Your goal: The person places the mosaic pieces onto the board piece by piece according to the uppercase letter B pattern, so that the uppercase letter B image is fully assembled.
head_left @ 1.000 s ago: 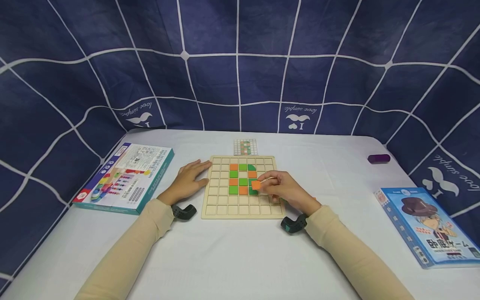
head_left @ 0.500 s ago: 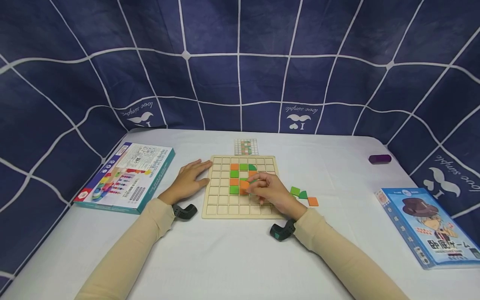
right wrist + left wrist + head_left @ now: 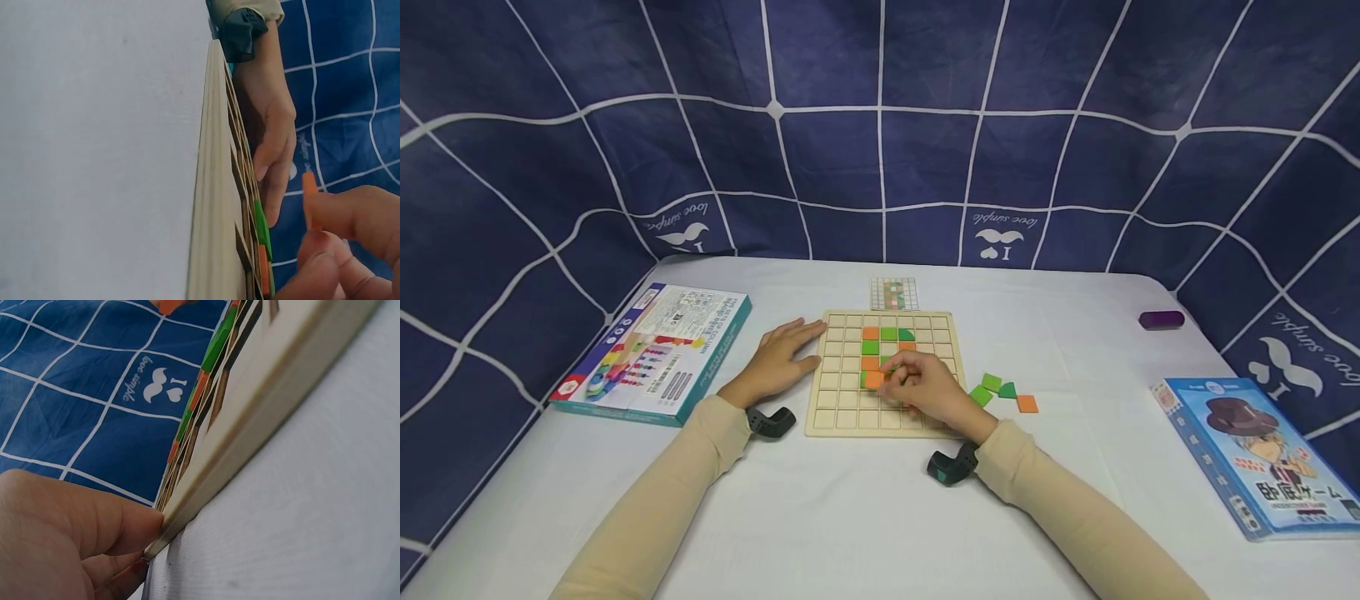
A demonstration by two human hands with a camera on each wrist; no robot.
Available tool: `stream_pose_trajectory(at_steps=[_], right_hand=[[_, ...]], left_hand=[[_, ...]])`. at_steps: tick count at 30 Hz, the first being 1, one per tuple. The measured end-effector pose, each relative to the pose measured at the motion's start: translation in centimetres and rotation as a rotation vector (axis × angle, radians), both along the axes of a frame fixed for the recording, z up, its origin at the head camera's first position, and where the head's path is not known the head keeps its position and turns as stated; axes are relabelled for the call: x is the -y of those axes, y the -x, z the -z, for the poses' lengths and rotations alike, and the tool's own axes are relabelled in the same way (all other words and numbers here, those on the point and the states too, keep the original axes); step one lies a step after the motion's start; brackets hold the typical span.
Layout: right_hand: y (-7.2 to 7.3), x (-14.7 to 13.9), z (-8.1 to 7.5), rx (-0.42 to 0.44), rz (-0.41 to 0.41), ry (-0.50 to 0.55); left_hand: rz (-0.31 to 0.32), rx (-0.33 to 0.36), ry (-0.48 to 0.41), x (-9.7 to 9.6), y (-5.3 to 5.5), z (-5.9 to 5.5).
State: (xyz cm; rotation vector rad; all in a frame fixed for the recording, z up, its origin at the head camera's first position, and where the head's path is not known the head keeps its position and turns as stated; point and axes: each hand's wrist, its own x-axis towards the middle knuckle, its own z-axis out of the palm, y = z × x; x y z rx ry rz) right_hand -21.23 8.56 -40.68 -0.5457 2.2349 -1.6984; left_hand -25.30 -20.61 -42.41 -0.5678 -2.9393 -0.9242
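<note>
In the head view my right hand [image 3: 928,385] pinches an orange tile [image 3: 874,380] between thumb and fingertips. The tile is raised over the wooden grid board [image 3: 842,421] and overlaps the green tile at the lower left of the pattern. On edge, the same orange tile [image 3: 309,190] shows in the right wrist view. My left hand [image 3: 781,358] lies with extended fingers along the board's left side, its thumb [image 3: 140,530] right at the edge. Orange and green tiles fill several middle cells, among them a rounded dark green tile [image 3: 906,334]. My right hand hides part of the pattern.
Loose tiles lie right of the board, including a green square [image 3: 992,382] and an orange square [image 3: 1027,404]. Behind the board is a pattern card [image 3: 893,293]. Boxes stand left [image 3: 658,354] and right [image 3: 1262,454]; a purple cylinder [image 3: 1161,320] lies at the back right.
My right hand has moved left across the board with the orange tile, from the pattern's right side to its lower left. The loose tiles have come into sight. My left hand stays put.
</note>
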Motion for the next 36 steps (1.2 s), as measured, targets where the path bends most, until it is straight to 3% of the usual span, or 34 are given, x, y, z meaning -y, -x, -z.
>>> stream_pose_trajectory(at_steps=[8,16,30,33,36], right_hand=[[-0.22,0.45,0.01,-0.145,-0.041,-0.142],[-0.45,0.69,-0.30,-0.181,-0.068,-0.239],[-0.13,0.53,-0.35,-0.186,-0.119,-0.247],[0.00,0.23,-0.43,-0.150,-0.123,-0.216],[0.08,-0.09,-0.68,-0.058,-0.127,-0.156]], left_hand=[[0.002,0.004,-0.004,0.03,-0.22,-0.04],[0.004,0.007,-0.004,-0.05,-0.24,-0.13],[0.001,0.006,-0.004,0.00,-0.18,-0.10],[0.001,0.008,-0.001,0.02,-0.15,-0.09],[-0.002,0.012,0.001,0.06,-0.13,-0.03]])
